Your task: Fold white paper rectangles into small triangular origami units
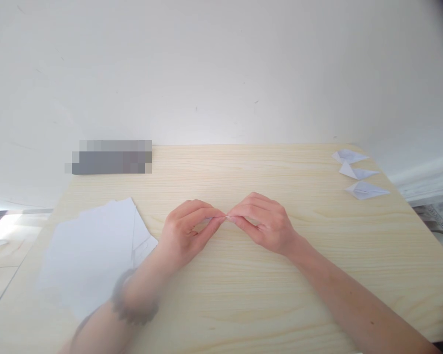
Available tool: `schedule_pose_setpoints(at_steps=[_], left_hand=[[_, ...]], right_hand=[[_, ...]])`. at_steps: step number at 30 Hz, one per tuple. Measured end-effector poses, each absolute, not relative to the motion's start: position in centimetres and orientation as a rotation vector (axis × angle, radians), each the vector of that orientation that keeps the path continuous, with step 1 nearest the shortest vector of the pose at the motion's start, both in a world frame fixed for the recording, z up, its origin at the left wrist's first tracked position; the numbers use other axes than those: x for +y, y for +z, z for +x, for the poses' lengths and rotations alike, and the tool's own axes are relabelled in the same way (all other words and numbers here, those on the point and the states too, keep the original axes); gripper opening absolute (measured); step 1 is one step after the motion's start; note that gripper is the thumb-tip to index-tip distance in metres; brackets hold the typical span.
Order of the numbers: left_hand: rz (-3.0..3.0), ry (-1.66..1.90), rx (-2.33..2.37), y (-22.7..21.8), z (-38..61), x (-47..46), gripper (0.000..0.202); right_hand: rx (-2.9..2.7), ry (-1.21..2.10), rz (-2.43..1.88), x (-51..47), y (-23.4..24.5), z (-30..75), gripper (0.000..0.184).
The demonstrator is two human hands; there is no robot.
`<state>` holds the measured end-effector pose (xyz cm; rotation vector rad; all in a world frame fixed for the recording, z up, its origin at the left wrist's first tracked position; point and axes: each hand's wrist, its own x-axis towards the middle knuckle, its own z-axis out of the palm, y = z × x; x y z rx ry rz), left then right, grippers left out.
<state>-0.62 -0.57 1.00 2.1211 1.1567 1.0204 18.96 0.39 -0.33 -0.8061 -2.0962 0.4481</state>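
Thumb and forefinger of the left hand (184, 232) are pinched together, and so are those of the right hand (265, 222). Both grips are clamped on a tiny white scrap (227, 218) (too small to tell its shape), held where the fingertips meet, over the middle of the tabletop (243, 295). A loose stack of white sheets (92, 250) lies to the left, partly covered by the left forearm, whose wrist wears a dark bracelet (133, 305). 3 folded paper pieces (356, 172) sit in a row near the far right corner, well apart from the hands. A blurred grey block (110, 157) rests at the far left edge.
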Motion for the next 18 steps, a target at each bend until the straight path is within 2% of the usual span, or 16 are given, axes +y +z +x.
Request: schedule_pose_setpoints(at_steps=[5, 11, 18], left_hand=[[1.941, 0.95, 1.366, 1.21, -0.54, -0.61, 0.012], [1.905, 0.903, 1.47, 1.34, -0.48, -0.52, 0.016], [1.874, 0.894, 1.517, 1.71, -0.25, -0.74, 0.019]], right_hand=[[-1.915, 0.507, -0.985, 0.56, -0.39, 19.15, 0.003], [-1.892, 0.555, -1.085, 0.6, -0.22, 19.28, 0.01], [-1.888, 0.51, -1.075, 0.5, -0.1, 19.11, 0.011]])
